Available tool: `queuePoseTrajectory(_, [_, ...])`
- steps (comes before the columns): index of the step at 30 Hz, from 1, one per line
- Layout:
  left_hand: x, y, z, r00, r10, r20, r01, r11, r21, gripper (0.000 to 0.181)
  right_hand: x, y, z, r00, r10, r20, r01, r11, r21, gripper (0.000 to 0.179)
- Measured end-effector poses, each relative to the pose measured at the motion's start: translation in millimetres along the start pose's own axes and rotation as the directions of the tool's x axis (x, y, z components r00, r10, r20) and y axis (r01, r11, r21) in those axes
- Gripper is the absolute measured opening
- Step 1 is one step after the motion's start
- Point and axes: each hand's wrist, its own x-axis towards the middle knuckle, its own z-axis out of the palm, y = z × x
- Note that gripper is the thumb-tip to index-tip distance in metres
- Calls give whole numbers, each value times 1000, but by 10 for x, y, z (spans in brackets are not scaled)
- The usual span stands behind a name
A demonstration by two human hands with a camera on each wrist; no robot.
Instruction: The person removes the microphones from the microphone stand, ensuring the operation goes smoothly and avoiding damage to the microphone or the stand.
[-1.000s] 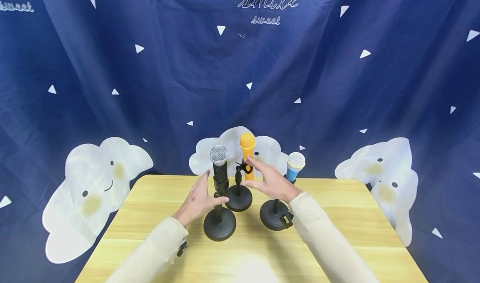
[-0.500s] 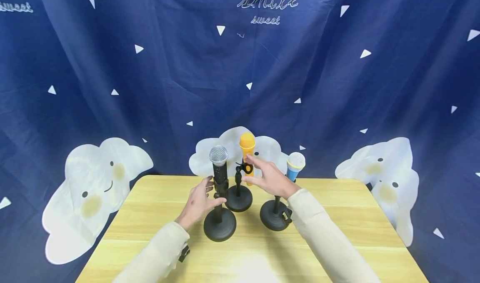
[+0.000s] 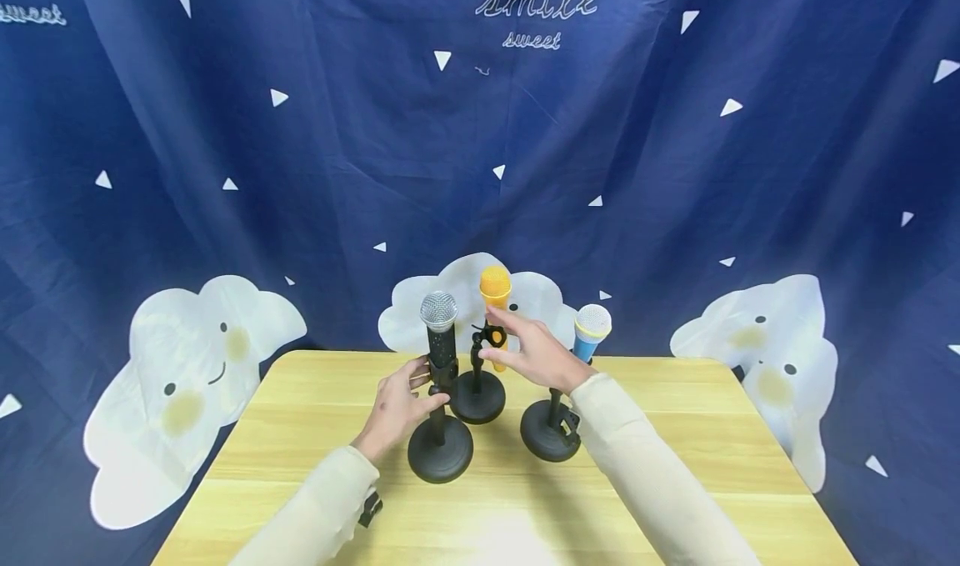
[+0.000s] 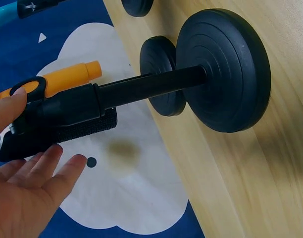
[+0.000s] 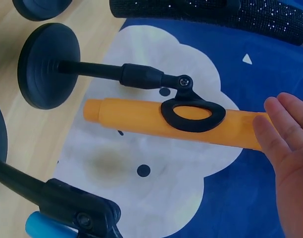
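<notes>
A black microphone with a silver mesh head stands in a clip on a round-based black stand. My left hand is beside it, thumb in front of the stand and fingers at the microphone's left side. In the left wrist view the thumb overlaps the clip's ring, while the index finger points away from the microphone. Behind stands an orange microphone, clipped to another black stand. My right hand has its fingers extended at the orange body; the right wrist view shows their tips overlapping its edge.
To the right, a blue microphone with a white head sits on a third black stand. All three stands are close together on the wooden table. A dark blue curtain with white clouds hangs behind.
My left hand's fingers have bent and moved in toward the black microphone. My right hand has shifted slightly, its thumb rising closer to the fingers. The microphones and stands have stayed in place.
</notes>
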Motion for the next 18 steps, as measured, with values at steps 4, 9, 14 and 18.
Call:
queuePoseTrajectory(4, [16, 4, -6, 1000, 11, 8, -11, 1000, 10, 61, 4, 1, 7, 1000, 6, -10, -6, 1000, 12, 75])
queuePoseTrajectory(9, [50, -14, -13, 999, 17, 34, -16, 1000, -20, 60, 9, 6, 27, 1000, 10, -23, -9, 1000, 28, 74])
queuePoseTrajectory(14, [88, -37, -24, 996, 0, 86, 6, 998, -68, 60, 33, -1, 51, 999, 4, -33, -3, 999, 41, 74])
queuePoseTrajectory(18, [101, -32, -39, 990, -5, 140, 23, 991, -130, 60, 62, -15, 68, 999, -12, -36, 14, 998, 61, 74])
